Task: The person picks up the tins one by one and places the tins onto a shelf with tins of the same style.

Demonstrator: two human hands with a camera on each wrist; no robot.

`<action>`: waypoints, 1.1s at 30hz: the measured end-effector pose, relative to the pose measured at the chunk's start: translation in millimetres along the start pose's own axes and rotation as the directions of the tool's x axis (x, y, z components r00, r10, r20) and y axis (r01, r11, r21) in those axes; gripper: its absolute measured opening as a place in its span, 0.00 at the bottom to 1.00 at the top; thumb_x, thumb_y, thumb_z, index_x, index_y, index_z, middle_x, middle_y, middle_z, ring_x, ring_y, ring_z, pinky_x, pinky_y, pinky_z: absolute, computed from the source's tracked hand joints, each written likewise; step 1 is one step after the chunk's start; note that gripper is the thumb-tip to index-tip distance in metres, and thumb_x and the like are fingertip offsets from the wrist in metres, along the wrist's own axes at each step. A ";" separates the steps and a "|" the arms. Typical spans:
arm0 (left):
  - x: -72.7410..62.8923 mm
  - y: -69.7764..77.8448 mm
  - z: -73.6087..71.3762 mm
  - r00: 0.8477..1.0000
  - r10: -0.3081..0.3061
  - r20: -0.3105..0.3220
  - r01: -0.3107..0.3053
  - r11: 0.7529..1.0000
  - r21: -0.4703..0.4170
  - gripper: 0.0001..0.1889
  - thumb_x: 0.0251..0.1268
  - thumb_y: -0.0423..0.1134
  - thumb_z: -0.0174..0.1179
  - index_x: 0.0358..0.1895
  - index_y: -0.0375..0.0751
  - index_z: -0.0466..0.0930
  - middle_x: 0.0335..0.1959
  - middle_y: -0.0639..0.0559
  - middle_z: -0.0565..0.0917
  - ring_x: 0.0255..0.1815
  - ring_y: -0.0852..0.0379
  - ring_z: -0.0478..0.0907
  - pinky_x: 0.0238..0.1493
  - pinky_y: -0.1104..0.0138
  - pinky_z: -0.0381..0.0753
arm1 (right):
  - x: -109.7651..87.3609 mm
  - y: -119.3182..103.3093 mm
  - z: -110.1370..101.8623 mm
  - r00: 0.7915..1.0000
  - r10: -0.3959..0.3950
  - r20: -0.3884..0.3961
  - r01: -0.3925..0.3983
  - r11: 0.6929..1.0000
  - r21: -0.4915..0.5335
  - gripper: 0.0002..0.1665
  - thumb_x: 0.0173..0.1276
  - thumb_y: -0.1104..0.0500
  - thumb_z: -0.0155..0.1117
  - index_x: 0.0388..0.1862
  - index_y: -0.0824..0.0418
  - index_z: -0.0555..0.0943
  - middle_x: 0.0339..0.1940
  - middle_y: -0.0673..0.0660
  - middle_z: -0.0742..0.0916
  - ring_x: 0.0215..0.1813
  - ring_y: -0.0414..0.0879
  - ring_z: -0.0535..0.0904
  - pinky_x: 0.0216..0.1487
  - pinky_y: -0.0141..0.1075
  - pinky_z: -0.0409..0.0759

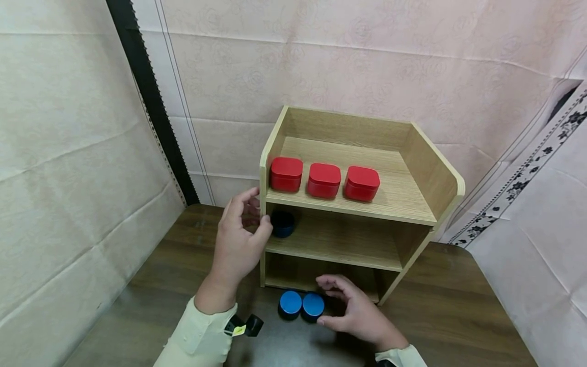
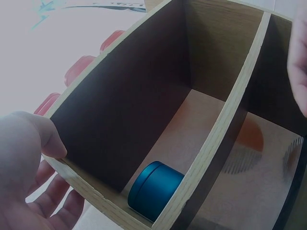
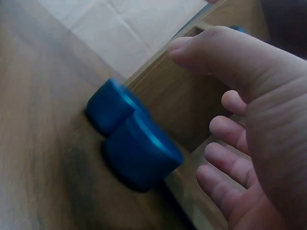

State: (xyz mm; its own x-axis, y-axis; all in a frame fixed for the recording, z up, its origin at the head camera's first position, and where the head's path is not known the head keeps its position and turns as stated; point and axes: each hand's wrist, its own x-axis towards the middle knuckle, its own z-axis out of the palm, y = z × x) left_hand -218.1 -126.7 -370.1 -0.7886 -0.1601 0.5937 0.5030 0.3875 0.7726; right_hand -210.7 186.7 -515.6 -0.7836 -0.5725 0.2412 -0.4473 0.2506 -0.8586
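My left hand (image 1: 237,239) grips the left side panel of a small wooden shelf (image 1: 350,237). Its thumb (image 2: 52,139) lies at the panel's front edge, while the other fingers are on the outer face. Just inside that panel, a round blue tin (image 1: 282,228) stands at the left end of the middle tier. Two more round blue tins, one left (image 1: 290,303) and one right (image 1: 314,305), stand side by side on the table before the shelf. Beside the right tin hovers my right hand (image 1: 355,308), fingers loosely curved and holding nothing; a gap shows in the right wrist view.
Three red lidded boxes, left (image 1: 286,176), middle (image 1: 324,181) and right (image 1: 362,184), line the top tier's front edge. The shelf stands on a dark wooden table (image 1: 151,300). Pale cloth (image 1: 357,61) hangs behind and at both sides.
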 end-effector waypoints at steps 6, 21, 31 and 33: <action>-0.7 -0.6 -0.1 1.000 -0.004 0.005 0.004 1.000 0.001 0.32 0.74 0.31 0.68 0.79 0.48 0.74 0.59 0.47 0.81 0.54 0.54 0.82 0.56 0.51 0.90 | -2.0 9.7 3.7 0.999 0.038 -0.003 -0.039 0.999 -0.039 0.48 0.65 0.54 0.88 0.81 0.58 0.76 0.74 0.64 0.83 0.73 0.59 0.81 0.76 0.37 0.82; -0.5 -2.2 -0.3 1.000 0.003 0.001 -0.003 1.000 0.014 0.32 0.74 0.30 0.67 0.79 0.48 0.74 0.58 0.47 0.81 0.54 0.54 0.82 0.54 0.52 0.90 | -1.2 20.7 13.4 0.988 0.150 0.024 -0.144 0.978 -0.149 0.46 0.64 0.45 0.89 0.78 0.49 0.79 0.72 0.46 0.83 0.70 0.43 0.83 0.73 0.39 0.84; 0.3 -2.1 -0.2 1.000 0.004 0.005 -0.004 1.000 0.003 0.32 0.74 0.31 0.67 0.79 0.48 0.74 0.59 0.47 0.81 0.54 0.54 0.82 0.55 0.51 0.90 | 1.1 25.6 16.8 0.987 0.157 0.021 -0.150 0.968 -0.204 0.43 0.64 0.43 0.89 0.76 0.38 0.80 0.71 0.40 0.82 0.69 0.41 0.81 0.72 0.37 0.84; 0.5 -2.2 -0.1 1.000 0.002 0.004 -0.002 1.000 0.003 0.32 0.74 0.31 0.67 0.79 0.48 0.74 0.59 0.47 0.81 0.54 0.54 0.81 0.55 0.51 0.90 | 1.6 24.5 17.3 0.986 0.167 0.018 -0.159 0.964 -0.213 0.42 0.65 0.43 0.88 0.76 0.39 0.79 0.71 0.40 0.82 0.69 0.41 0.81 0.72 0.38 0.84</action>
State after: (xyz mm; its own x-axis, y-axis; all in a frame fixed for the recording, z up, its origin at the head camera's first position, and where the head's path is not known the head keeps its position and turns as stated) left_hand -219.6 -127.8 -371.5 -0.7889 -0.1557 0.5945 0.5035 0.3909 0.7705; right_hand -215.5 178.4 -544.1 -0.8392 -0.5370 0.0862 -0.3985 0.4993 -0.7694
